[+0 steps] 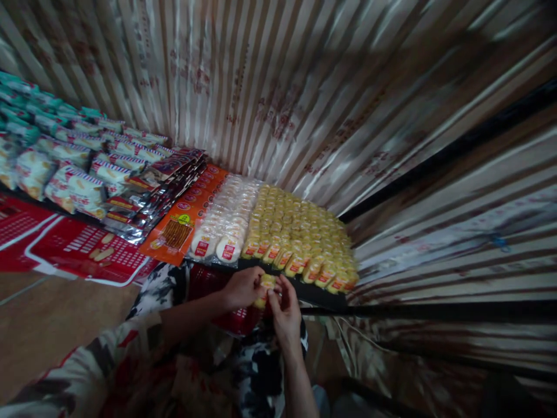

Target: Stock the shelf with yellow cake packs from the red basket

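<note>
Between my two hands is a small yellow wrapped snack pack (266,283) with a red label, held just in front of the shelf edge. My left hand (246,288) grips it from the left with bent fingers. From the right, my right hand (287,307) pinches it with thumb and fingers. Right behind them stand tight rows of similar yellow packs (300,232). White round packs (228,217) in clear wrap lie to the left of these rows.
An orange snack bag (178,232), dark shiny packets (156,191), white-and-blue striped bags (87,157) and teal packs (39,104) line the shelf leftward. Red baskets or panels (87,249) hang below. A striped plastic curtain (261,75) rises behind; a black pole (435,151) slants at right.
</note>
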Tool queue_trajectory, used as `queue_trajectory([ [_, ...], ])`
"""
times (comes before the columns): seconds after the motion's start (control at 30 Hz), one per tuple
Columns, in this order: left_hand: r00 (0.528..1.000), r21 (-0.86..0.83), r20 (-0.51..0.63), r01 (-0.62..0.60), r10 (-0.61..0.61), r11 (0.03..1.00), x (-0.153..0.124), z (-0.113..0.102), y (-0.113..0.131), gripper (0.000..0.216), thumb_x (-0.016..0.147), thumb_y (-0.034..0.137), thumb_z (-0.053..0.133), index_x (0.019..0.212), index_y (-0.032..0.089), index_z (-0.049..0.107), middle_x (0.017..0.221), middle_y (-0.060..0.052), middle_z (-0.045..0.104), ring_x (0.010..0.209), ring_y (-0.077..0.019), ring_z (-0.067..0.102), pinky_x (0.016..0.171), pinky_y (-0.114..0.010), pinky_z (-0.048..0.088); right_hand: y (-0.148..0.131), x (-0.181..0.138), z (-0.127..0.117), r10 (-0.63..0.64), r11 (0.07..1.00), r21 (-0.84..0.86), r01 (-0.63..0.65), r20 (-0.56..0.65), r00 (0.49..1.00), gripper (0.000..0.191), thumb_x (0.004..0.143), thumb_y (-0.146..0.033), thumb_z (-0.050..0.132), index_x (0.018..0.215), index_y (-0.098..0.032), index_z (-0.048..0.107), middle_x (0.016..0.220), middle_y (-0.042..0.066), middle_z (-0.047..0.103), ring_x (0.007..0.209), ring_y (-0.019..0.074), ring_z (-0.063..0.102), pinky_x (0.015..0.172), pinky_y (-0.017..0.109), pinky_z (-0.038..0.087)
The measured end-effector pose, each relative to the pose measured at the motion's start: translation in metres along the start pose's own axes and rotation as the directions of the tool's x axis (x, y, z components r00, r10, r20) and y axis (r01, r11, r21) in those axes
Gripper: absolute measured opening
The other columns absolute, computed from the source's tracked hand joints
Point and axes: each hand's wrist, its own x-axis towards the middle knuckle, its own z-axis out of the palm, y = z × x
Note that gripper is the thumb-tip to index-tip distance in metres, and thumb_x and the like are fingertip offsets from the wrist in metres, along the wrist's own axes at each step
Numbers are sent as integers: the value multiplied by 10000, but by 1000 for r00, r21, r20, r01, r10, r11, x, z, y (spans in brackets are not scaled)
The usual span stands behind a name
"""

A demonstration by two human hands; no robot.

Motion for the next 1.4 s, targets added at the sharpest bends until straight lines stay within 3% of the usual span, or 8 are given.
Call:
queue_trajectory([
  [0.1,996,-38,-92,-21,17,999,17,14,11,164,717,193,520,880,189,541,802,9,589,709,-129,551,663,-222,433,6,-1,-6,-191,956,-253,148,-158,969,381,780,-371,562,1101,-172,517,1091,121,570,920,193,572,757,336,495],
  [0.2,985,-43,-168,-51,43,998,32,29,22,129,712,179,536,840,188,528,835,-5,567,713,-128,542,670,-229,448,9,-3,-13,-391,838,-464,288,-141,910,255,813,-340,521,1003,-172,550,1090,125,568,1019,221,528,864,401,442],
  [0.3,984,-23,-164,-69,65,997,43,42,34,133,706,171,552,831,193,515,833,-7,553,714,-131,539,678,-237,461,10,-2,-19,-446,769,-561,304,-131,885,276,823,-349,496,1025,-165,535,1096,143,561,1050,235,503,888,425,411],
  [0.5,992,21,-101,-68,70,997,59,64,52,189,740,194,549,925,165,532,899,-57,570,782,-169,562,746,-290,485,22,14,-30,-338,829,-542,140,-286,897,355,794,-411,496,1035,-152,511,1077,155,554,965,237,518,802,379,431],
  [0.67,982,-43,-114,-159,153,986,72,83,49,328,759,144,471,1086,149,503,1017,-87,587,868,-183,579,817,-318,493,41,35,-40,-250,890,-452,53,-388,887,447,740,-450,534,1065,-144,502,1044,124,552,822,198,539,746,347,442],
  [0.9,975,-30,-144,-175,169,984,76,87,40,458,728,89,423,1183,133,464,1122,-126,571,1047,-229,535,940,-364,441,50,55,-40,-233,899,-435,42,-394,889,456,732,-462,538,1060,-147,519,1039,121,546,908,219,524,797,360,435],
  [1.13,973,-28,-133,-194,188,981,75,86,34,492,741,115,430,1232,133,447,1099,-124,568,1018,-231,538,930,-369,443,46,55,-34,-282,889,-449,87,-387,878,394,771,-443,517,1042,-158,515,1030,121,534,949,220,507,777,327,441],
  [1.4,972,-45,-139,-199,191,979,75,90,34,424,765,141,412,1183,127,486,1116,-132,557,1051,-229,520,947,-359,435,52,64,-42,-209,897,-442,-1,-426,880,469,754,-489,525,1060,-134,524,1034,126,553,899,220,529,786,342,422],
])
